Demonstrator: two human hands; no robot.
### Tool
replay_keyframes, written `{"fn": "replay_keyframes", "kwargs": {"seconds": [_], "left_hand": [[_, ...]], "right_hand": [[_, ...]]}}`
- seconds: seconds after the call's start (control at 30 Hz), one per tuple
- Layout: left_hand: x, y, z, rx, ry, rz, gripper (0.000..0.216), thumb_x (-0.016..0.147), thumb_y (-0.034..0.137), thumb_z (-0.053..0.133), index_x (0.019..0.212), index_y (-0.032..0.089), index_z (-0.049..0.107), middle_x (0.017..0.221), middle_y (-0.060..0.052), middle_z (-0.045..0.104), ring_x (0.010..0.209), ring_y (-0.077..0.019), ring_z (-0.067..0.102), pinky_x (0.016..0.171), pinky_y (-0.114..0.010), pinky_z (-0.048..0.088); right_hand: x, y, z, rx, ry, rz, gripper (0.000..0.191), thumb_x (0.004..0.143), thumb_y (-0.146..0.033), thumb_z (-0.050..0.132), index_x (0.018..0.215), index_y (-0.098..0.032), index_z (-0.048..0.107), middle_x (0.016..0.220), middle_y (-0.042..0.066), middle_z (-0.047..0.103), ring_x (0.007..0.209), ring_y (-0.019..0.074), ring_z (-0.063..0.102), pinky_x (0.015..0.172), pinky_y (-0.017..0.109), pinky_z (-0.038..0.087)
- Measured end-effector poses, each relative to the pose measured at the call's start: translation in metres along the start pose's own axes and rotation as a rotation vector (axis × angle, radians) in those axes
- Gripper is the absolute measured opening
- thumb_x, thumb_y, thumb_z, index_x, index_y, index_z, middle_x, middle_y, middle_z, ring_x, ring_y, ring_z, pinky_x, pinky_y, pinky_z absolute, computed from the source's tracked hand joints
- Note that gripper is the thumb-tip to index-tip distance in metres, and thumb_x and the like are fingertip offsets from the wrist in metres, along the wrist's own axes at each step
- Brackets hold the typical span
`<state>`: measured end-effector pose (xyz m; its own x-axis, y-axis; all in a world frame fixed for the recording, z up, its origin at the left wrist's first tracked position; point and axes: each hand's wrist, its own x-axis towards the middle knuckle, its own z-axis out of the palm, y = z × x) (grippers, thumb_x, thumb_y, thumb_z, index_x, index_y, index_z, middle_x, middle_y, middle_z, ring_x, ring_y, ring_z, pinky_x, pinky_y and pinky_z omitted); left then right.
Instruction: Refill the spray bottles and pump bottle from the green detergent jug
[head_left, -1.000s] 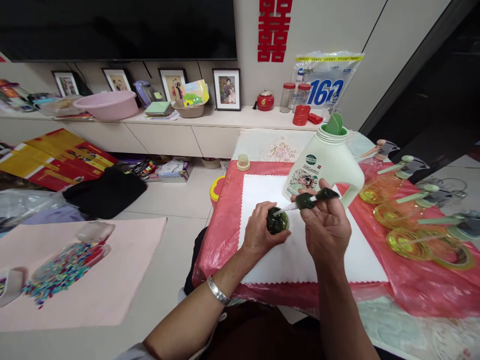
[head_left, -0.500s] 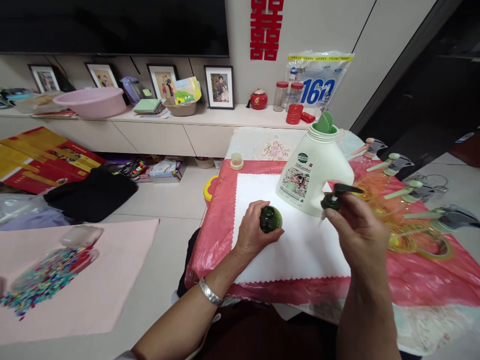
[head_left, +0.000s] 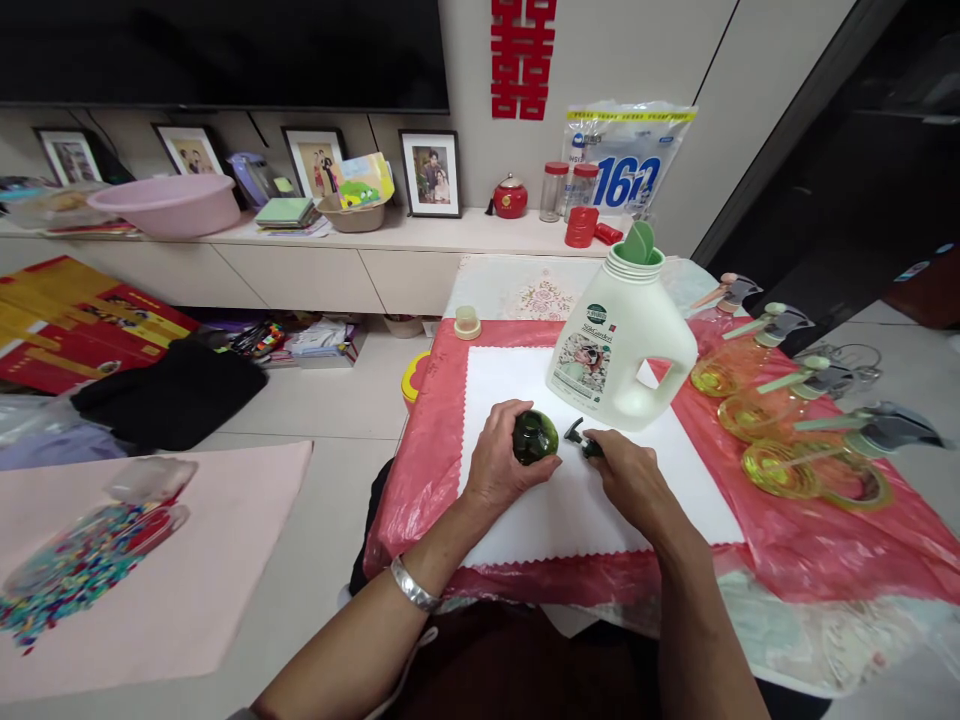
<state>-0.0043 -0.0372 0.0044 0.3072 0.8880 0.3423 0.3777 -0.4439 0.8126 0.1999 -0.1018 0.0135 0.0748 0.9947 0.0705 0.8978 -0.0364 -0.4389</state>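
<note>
White sheet beneath green bottle inside left grip, pump at right grip

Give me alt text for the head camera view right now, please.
A person's left hand holds a round, dark green bottle above a white sheet, while the right hand holds a dark pump top beside it. Beyond stands a pale green jug, with spray bottles to the right.

The left hand has one green bottle, the right hand one pump head, with one jug beyond them and four spray bottles to their right.
</note>
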Motion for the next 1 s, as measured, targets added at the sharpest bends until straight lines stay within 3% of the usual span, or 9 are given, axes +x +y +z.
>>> {"fn": "replay_keyframes", "kwargs": {"seconds": [0.2, 0.4, 0.57, 0.7, 0.83, 0.9, 1.0], "left_hand": [[0.001, 0.001, -0.002, 0.001, -0.019, 0.002, 0.073, 0.063, 0.032, 0.084, 0.126, 0.022, 0.049, 0.128, -0.011, 0.055, 0.123, -0.0308, 0.056, 0.107, -0.05, 0.046], [0.002, 0.0, -0.004, -0.012, -0.055, 0.013, 0.077, 0.062, 0.035, 0.086, 0.128, 0.02, 0.048, 0.13, -0.014, 0.054, 0.126, -0.0325, 0.053, 0.109, -0.052, 0.044], [0.002, -0.001, -0.006, -0.021, -0.089, 0.012, 0.08, 0.061, 0.033, 0.087, 0.129, 0.022, 0.047, 0.132, -0.013, 0.052, 0.128, -0.0332, 0.052, 0.11, -0.054, 0.043], [0.002, -0.003, -0.007, -0.026, -0.099, 0.025, 0.083, 0.06, 0.033, 0.088, 0.131, 0.023, 0.047, 0.133, -0.012, 0.051, 0.129, -0.033, 0.051, 0.11, -0.053, 0.044], [0.0, -0.002, -0.008, -0.018, -0.106, -0.016, 0.084, 0.06, 0.028, 0.087, 0.133, 0.025, 0.047, 0.131, -0.01, 0.053, 0.126, -0.0319, 0.054, 0.108, -0.051, 0.047], [-0.001, -0.001, -0.008, -0.02, -0.105, -0.026, 0.083, 0.059, 0.027, 0.087, 0.133, 0.025, 0.047, 0.13, -0.01, 0.054, 0.124, -0.0314, 0.055, 0.107, -0.051, 0.048], [0.0, 0.001, -0.009, -0.026, -0.1, -0.034, 0.081, 0.06, 0.027, 0.086, 0.132, 0.024, 0.047, 0.129, -0.01, 0.054, 0.124, -0.031, 0.055, 0.107, -0.05, 0.048]], "right_hand": [[0.003, 0.003, 0.005, 0.0, -0.072, -0.049, 0.037, 0.09, -0.013, 0.047, 0.123, -0.022, 0.061, 0.113, 0.008, 0.066, 0.104, 0.0216, 0.062, 0.084, 0.036, 0.043], [0.004, 0.015, 0.011, -0.01, -0.011, -0.068, 0.034, 0.091, -0.021, 0.049, 0.121, -0.026, 0.063, 0.108, 0.008, 0.068, 0.101, 0.0246, 0.057, 0.078, 0.037, 0.04], [0.003, 0.019, 0.018, 0.012, 0.121, -0.068, 0.032, 0.091, -0.023, 0.05, 0.118, -0.025, 0.065, 0.112, 0.009, 0.069, 0.102, 0.026, 0.057, 0.079, 0.04, 0.04], [-0.007, 0.01, 0.026, 0.053, 0.361, -0.041, 0.032, 0.093, -0.03, 0.05, 0.121, -0.02, 0.062, 0.118, 0.013, 0.067, 0.108, 0.029, 0.056, 0.086, 0.046, 0.043], [-0.02, -0.008, 0.034, 0.141, 0.538, -0.074, 0.028, 0.097, -0.032, 0.048, 0.119, -0.019, 0.06, 0.098, 0.009, 0.069, 0.085, 0.0205, 0.062, 0.076, 0.037, 0.05], [-0.025, -0.015, 0.038, 0.18, 0.544, -0.122, 0.023, 0.096, -0.03, 0.051, 0.113, -0.02, 0.062, 0.085, 0.005, 0.068, 0.068, 0.0155, 0.06, 0.064, 0.031, 0.05], [-0.029, -0.021, 0.041, 0.208, 0.526, -0.193, 0.015, 0.095, -0.029, 0.054, 0.101, -0.02, 0.066, 0.075, 0.001, 0.067, 0.059, 0.0124, 0.06, 0.057, 0.026, 0.048]]}}
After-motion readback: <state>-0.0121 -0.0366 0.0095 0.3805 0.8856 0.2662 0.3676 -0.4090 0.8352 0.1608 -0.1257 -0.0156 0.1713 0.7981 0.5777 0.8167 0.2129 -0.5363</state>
